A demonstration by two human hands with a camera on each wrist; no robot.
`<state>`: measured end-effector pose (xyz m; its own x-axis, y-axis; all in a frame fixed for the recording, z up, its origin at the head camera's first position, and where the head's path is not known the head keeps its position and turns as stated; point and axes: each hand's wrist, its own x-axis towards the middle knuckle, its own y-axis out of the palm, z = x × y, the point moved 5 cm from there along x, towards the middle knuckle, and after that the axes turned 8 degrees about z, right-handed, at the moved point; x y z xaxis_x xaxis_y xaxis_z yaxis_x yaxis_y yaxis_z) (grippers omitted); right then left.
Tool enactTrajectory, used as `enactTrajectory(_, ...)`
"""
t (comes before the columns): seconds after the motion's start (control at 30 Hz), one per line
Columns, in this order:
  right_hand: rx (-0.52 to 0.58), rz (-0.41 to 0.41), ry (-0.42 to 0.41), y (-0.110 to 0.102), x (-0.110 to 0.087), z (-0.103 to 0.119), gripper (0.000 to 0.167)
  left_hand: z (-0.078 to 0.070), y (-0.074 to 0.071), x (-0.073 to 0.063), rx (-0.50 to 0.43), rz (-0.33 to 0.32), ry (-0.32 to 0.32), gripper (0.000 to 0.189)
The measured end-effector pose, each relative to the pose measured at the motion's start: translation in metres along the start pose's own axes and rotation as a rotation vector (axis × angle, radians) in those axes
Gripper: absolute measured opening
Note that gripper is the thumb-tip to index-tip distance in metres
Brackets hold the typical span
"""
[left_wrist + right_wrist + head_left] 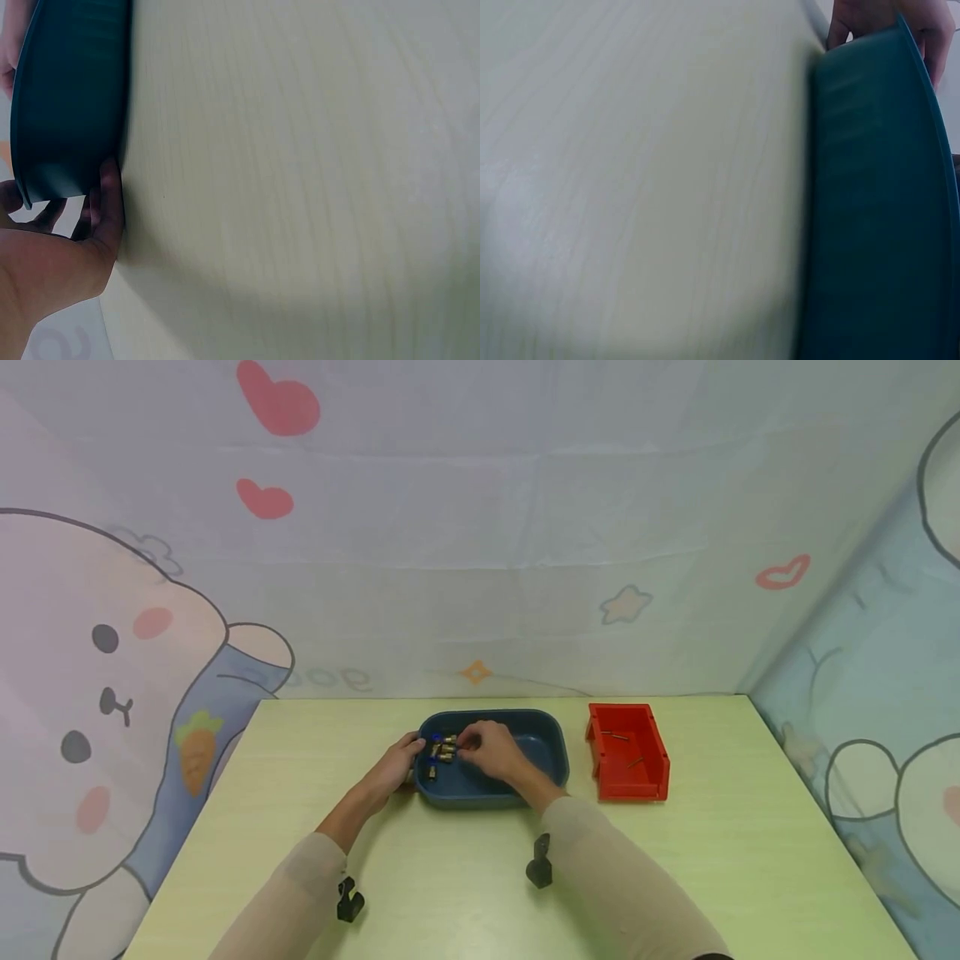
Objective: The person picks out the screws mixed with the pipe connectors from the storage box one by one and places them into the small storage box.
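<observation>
A dark blue plastic basin (491,800) stands on the table, with several small brass fittings with blue ends (446,758) grouped at its left end. My left hand (396,767) holds that end from outside, its thumb at the rim. In the left wrist view, the left hand's fingers (110,199) lie against the basin's outer end wall. My right hand (491,750) reaches down inside the basin, fingers bent, and its fingertips pinch one fitting at the right of the group. The fingers hide most of that fitting. In the right wrist view, the basin wall (877,195) blocks the right hand's work.
A red open-front bin (633,792) sits to the right of the basin, holding a few thin metal pieces (617,737). Something reddish-brown, partly hidden, lies by the basin's left end under my left hand. A printed cloth (480,527) hangs behind the table (442,877).
</observation>
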<state>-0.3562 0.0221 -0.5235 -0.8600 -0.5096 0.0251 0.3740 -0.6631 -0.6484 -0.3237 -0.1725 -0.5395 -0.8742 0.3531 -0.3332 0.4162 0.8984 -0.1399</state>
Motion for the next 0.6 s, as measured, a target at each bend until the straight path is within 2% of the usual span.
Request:
enactTrajectory(0.3,-0.014,0.0,-0.005,0.0037,0.0062,0.0072,0.008,0.0025,-0.0003,0.0018,0.0,0.004,-0.004,0.056)
enactTrajectory(0.6,-0.082,0.001,0.013,0.0074,0.0093,0.0074,0.005,0.0028,-0.0001,0.0022,0.019,-0.011,-0.002,0.056)
